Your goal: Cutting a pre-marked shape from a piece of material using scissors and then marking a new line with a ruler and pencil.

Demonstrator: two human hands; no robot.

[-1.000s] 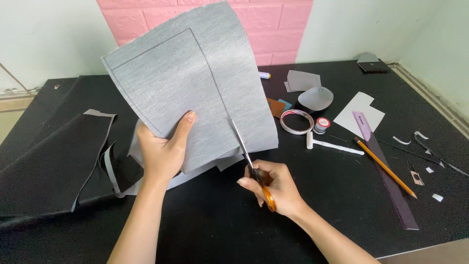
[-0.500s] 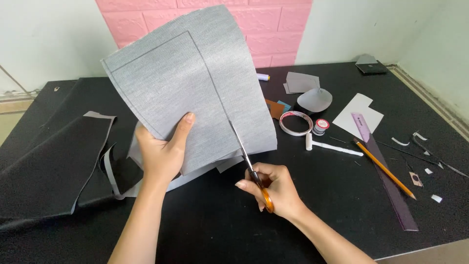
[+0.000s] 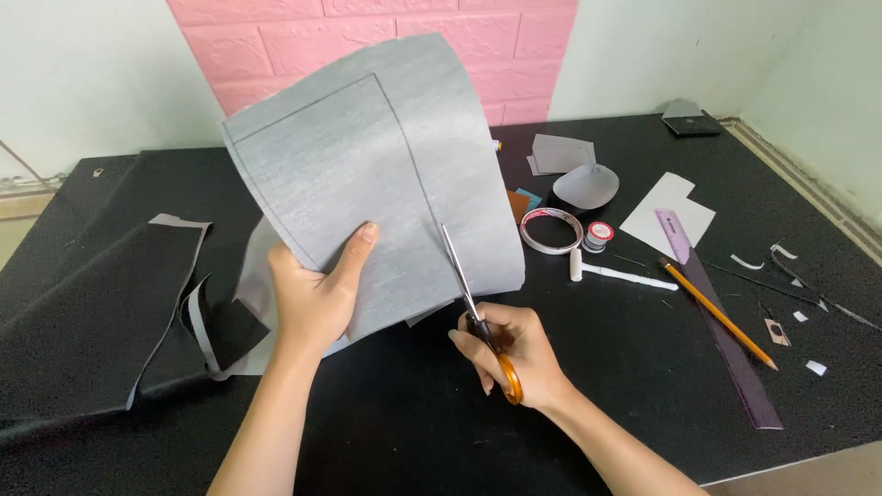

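My left hand (image 3: 317, 298) holds up a grey fabric sheet (image 3: 367, 174) by its lower edge, thumb pressed on the front. A thin dark outline is drawn on the sheet. My right hand (image 3: 514, 354) grips orange-handled scissors (image 3: 478, 317). Their blades point up into the sheet's bottom edge, along the drawn line's right side. The sheet stands tilted above a black table (image 3: 386, 432).
Black and grey fabric pieces (image 3: 101, 312) lie at the left. To the right lie a tape roll (image 3: 549, 230), a small jar (image 3: 598, 235), a white pen (image 3: 625, 274), a pencil (image 3: 717, 312), a dark ruler (image 3: 735, 354), white paper (image 3: 666, 216) and small scraps (image 3: 790, 317).
The scissors' blades have moved slightly further up into the grey sheet along the line. My left hand keeps its hold on the sheet.
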